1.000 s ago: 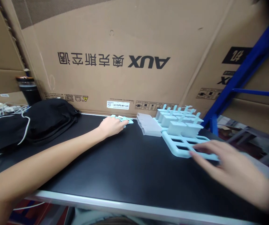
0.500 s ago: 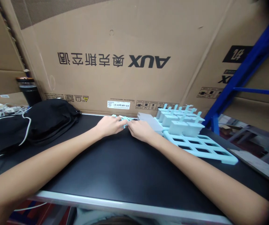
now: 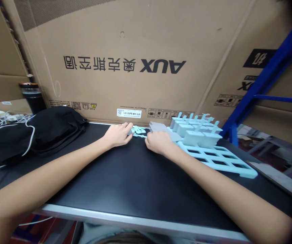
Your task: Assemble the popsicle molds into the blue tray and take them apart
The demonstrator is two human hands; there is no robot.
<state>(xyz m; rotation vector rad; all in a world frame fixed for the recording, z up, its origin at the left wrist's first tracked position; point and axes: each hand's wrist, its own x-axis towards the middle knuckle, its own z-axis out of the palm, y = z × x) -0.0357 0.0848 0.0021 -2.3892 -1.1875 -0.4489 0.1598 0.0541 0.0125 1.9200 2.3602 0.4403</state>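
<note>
Small light blue plastic pieces (image 3: 139,130), some stick-shaped, lie in a loose pile at the back of the black table. My left hand (image 3: 118,135) is at the pile's left side, palm down, with thumb and forefinger apart around its edge. To the right of the pile, my right hand (image 3: 158,141) has its fingers curled closed; a thin light blue end reaches its fingertips, but what lies inside is hidden. Just behind that hand sits a clear plastic box (image 3: 158,126). Right of it stand several light blue popsicle molds (image 3: 193,137) with upright sticks, by a slotted light blue rack (image 3: 217,166).
A large cardboard box (image 3: 125,91) forms the back wall. On the left are a black bag (image 3: 57,127), a dark tumbler (image 3: 33,98) and white cables (image 3: 30,135). A blue metal post (image 3: 257,81) and a flat board (image 3: 275,174) are at the right.
My hands, close together over the pile before, have moved apart, with the right hand going right. More of the light blue pieces now shows between them.
</note>
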